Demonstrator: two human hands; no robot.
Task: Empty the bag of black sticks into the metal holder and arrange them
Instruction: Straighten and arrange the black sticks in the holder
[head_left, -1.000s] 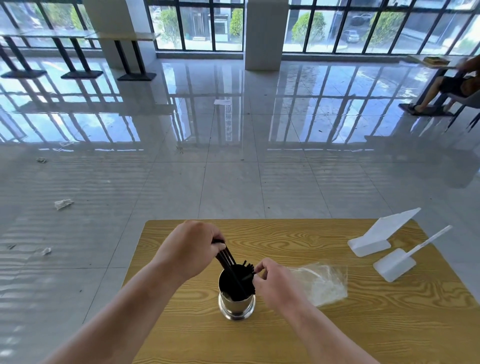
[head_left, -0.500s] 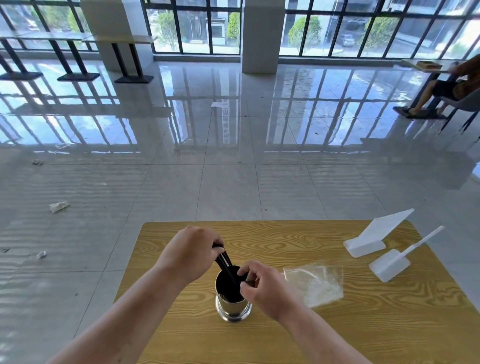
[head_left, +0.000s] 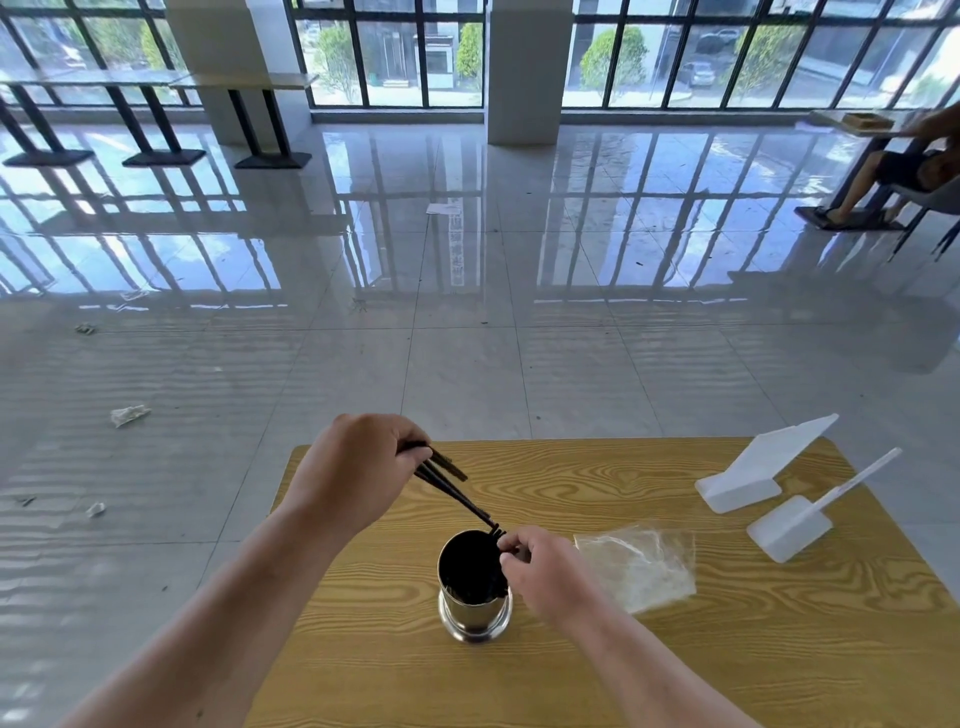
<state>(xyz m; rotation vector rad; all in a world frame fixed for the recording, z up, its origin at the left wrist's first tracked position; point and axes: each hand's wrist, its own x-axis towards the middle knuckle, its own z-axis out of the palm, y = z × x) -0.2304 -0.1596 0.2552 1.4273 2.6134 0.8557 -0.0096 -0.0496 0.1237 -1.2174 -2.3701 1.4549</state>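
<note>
On the wooden table (head_left: 649, 675), left hand (head_left: 358, 473) grips black sticks (head_left: 447, 486); right hand (head_left: 540, 566) pinches their tips (holder (head_left: 470, 597) interior dark).

black sticks (head_left: 452, 491), silver metal holder (head_left: 475, 618), yellow wood-grain table (head_left: 597, 670)

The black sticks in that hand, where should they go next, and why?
Probably down into the metal holder. The left hand grips a few black sticks slanted above the cup, their lower tips at its rim, where the right hand pinches them. The plastic bag lies flat on the table, seemingly emptied. So lowering this bunch in looks like the next move.
</note>
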